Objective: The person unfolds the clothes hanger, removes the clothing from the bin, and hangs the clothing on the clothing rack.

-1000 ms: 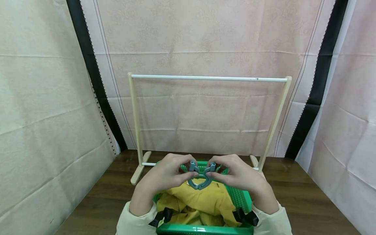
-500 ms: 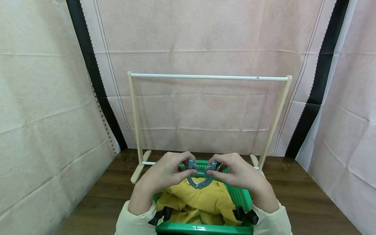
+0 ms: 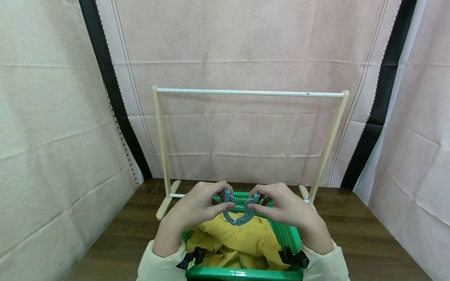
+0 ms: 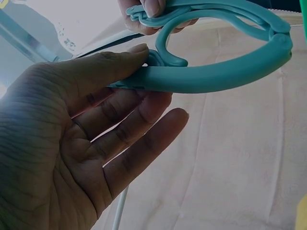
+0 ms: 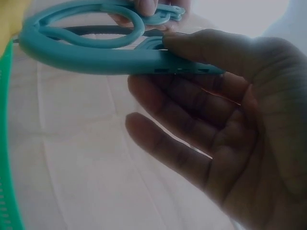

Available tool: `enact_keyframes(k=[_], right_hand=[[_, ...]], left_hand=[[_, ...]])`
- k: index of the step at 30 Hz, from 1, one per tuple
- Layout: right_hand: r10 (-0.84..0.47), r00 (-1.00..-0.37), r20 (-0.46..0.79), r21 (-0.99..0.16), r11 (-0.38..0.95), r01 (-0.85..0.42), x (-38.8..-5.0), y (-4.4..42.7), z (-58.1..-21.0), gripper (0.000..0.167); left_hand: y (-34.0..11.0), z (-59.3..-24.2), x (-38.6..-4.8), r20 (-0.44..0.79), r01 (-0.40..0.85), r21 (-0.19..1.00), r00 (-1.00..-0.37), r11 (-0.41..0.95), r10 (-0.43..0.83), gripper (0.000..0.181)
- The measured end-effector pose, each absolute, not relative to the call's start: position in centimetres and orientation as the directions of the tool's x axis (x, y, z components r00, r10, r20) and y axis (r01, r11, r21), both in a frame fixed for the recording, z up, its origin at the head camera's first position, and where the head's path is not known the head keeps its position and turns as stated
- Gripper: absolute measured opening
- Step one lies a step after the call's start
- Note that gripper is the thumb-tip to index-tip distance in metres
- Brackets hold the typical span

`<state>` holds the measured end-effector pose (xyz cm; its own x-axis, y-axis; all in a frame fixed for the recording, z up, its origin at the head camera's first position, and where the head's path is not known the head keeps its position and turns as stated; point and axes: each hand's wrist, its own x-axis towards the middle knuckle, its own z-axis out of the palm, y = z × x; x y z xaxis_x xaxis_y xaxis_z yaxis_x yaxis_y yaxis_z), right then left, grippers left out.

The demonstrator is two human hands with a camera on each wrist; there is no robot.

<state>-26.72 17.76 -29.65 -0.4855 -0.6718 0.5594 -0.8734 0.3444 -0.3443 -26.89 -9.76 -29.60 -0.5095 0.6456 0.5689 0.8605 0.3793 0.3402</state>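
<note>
A teal folding clothes hanger [image 3: 237, 221] is held up between both hands, over the near middle of the table. My left hand [image 3: 197, 207] pinches one arm of it, thumb on top and fingers beneath. On the other side my right hand [image 3: 286, 207] pinches the opposite arm the same way. Both wrist views show the hanger [image 4: 220, 79] bent at its hinge, its curved inner pieces lying between the arms. Under the hands, a rumpled yellow garment [image 3: 242, 238] lies in a green plastic basket [image 3: 246, 274]; the forearms hide parts of the basket's sides.
Behind the basket stands a small drying rack with a white top rail [image 3: 246, 92] and cream posts [image 3: 162, 140]. It rests on a dark wooden table [image 3: 358, 234]. Pale cloth curtains [image 3: 253, 39] with black strips close in the back and both sides.
Over the last second the hanger and both hands have shifted very slightly, with the left hand a touch further left. Both grips, the garment, basket and rack look the same.
</note>
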Motion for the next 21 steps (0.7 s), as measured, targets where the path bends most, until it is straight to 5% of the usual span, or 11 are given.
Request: enact_keyframes(k=[21], right_hand=[[-0.664,-0.528,0.53,-0.369,0.38,-0.848,-26.69,18.59,-29.39,0.01]], left_hand=[[-10.41,-29.39,-26.98,0.569,0.845,0.379,-0.534,0.377,0.625,0.014]])
